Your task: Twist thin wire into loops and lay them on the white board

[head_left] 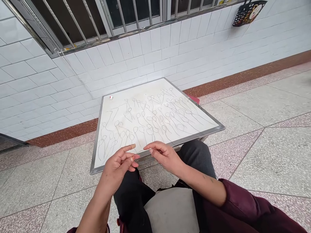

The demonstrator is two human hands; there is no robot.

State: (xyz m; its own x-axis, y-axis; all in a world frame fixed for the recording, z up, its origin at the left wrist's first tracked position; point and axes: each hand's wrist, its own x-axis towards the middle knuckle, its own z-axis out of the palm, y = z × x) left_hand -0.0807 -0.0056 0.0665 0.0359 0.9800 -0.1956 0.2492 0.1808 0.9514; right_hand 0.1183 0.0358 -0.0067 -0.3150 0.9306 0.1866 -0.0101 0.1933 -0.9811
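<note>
A thin wire [139, 151] spans the short gap between my hands, just over the near edge of the white table [143, 86]. My left hand [119, 164] pinches one part of it between thumb and fingers, with the index finger stretched out above. From the other side, my right hand [165, 157] grips it between thumb and index finger. Where the wire runs past my right fingers is hard to make out. Many thin wire pieces [149, 129], most with a round loop at one end and a wavy tail, lie spread over the tabletop.
A few bent wire lengths without clear loops lie at the table's left. A small red-and-white object [111, 97] sits near the far left corner. Behind stands a tiled wall [145, 61] with a barred window; a dark basket [249, 13] hangs at upper right. My knees are under the near edge.
</note>
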